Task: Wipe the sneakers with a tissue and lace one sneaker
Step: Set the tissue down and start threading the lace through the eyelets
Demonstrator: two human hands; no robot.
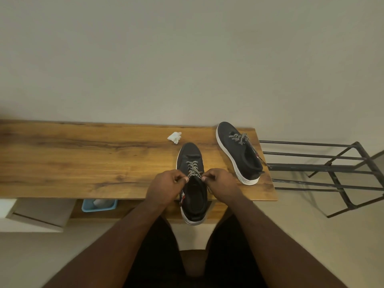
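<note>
A black sneaker with a white sole (192, 154) lies toe-away on the wooden table (83, 159), its heel past the front edge. Its speckled black-and-white lace (193, 167) crosses the upper eyelets. My left hand (166, 186) pinches the lace at the left side of the sneaker's opening. My right hand (220, 183) pinches the lace at the right side, and a loose end hangs below it. A second black sneaker (234, 146) lies at the table's right end, loosely laced. A crumpled white tissue (175, 137) rests on the table behind the near sneaker.
A black metal rack (332, 169) stands right of the table. Under the table sit a blue basket (99, 205) and a white drawer unit (31, 215). A plain wall rises behind the table. My legs are below the front edge.
</note>
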